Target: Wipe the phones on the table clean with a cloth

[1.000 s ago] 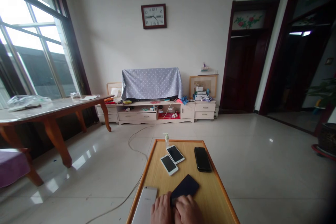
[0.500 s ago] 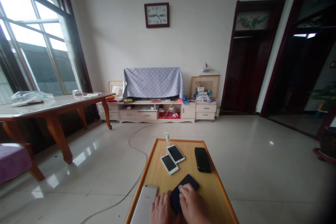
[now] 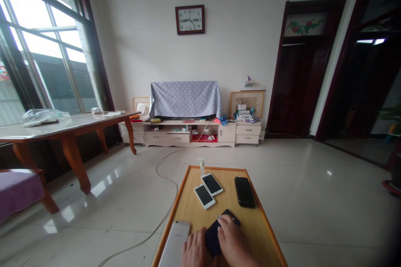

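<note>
Head feed, single view: the dark phone (image 3: 214, 236) lies on the bench (image 3: 189, 202) near its near end, tilted off the bench's long axis, with its lower part hidden behind both hands. My read of the right hand (image 3: 233, 242) is that it sits over the phone, its fingers (image 3: 224, 222) together and pressed on the upper part, with a small pale speck at the fingertips (image 3: 219, 218) that is too small to identify. The left hand (image 3: 194, 250) lies just beside the phone's left edge, between it and the silver phone (image 3: 174, 245), which rests along the bench's left rim. The left fingers are partly hidden, and I cannot tell whether they are clamped on anything. Farther along the bench are two white-framed phones (image 3: 208, 190), overlapping at a corner, with a black phone (image 3: 244, 192) to their right, apart from them. A small pump bottle (image 3: 202, 167) stands upright at the far rim. A pale cable (image 3: 163, 179) runs across the tiled floor (image 3: 297, 200) beside the bench, toward a cream TV cabinet (image 3: 188, 138) by the far wall, which carries a polka-dot cloth (image 3: 184, 99). A wall clock (image 3: 189, 19) hangs above it.
</note>
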`<state>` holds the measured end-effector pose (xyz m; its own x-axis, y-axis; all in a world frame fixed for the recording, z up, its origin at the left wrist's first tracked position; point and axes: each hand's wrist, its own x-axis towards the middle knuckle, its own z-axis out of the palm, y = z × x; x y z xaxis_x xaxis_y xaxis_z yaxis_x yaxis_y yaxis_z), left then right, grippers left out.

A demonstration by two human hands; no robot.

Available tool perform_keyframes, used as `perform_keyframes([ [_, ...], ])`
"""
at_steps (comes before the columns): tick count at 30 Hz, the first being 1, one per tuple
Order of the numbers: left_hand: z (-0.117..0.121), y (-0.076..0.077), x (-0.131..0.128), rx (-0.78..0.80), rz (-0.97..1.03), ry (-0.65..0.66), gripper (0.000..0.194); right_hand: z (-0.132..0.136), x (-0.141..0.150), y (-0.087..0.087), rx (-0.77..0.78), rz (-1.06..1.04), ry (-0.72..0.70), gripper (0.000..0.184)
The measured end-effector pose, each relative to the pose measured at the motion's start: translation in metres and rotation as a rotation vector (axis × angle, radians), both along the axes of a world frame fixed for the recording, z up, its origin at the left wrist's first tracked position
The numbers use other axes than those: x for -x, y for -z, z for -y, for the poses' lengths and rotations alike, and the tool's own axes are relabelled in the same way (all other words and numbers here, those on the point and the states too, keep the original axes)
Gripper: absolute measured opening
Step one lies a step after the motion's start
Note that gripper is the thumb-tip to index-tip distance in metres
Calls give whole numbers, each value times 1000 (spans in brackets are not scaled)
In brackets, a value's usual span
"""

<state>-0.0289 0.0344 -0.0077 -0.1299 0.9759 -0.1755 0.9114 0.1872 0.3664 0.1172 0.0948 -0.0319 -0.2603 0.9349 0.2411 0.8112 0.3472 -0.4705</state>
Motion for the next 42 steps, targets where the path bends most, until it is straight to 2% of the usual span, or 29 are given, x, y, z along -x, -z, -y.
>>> perform_keyframes([
  [3, -1, 7, 2, -2, -23, -11, 65, 22, 20, 10, 66, -8, -160, 45],
  [5, -2, 10, 2, -4, -41, -12, 64, 28, 25, 12, 96, -18, -210, 46],
  [8, -1, 8, 0, -12, -30, -10, 69, 19, 13, 6, 78, -46, -191, 48],
  [11, -1, 2, -1, -11, -13, 0, 83, 3, -1, -1, 78, -57, -73, 49],
  [13, -1, 1, 0, 0, -12, 3, 85, 0, -1, -3, 98, -63, -45, 48],
  [17, -3, 7, 1, 13, -34, 6, 73, 11, 16, -1, 150, -99, -187, 46],
  [19, -3, 10, 1, 0, -43, 9, 72, 13, 21, -1, 153, -108, -209, 45],
  [21, -2, 10, 0, -18, -41, 12, 76, 5, 16, -4, 145, -86, -165, 44],
  [25, -2, 4, -4, -13, -55, 4, 83, -24, -8, -9, 137, -29, 14, 46],
  [27, -2, 4, -5, -7, -58, 1, 83, -28, -17, -9, 136, -20, 64, 48],
  [30, -1, 6, -4, -29, -52, 5, 81, -12, -17, -3, 142, -2, 53, 51],
  [34, 1, 8, -5, -87, -40, -1, 70, 24, -11, 3, 186, -38, -121, 52],
  [36, 2, 7, -6, -102, -38, -4, 67, 29, -16, 4, 205, -69, -172, 51],
  [38, 3, 7, -7, -119, -40, 5, 69, 22, -27, 4, 195, -95, -127, 50],
  [42, 4, 11, -7, -156, -43, 11, 71, 0, -46, 4, 140, -96, 67, 51],
])
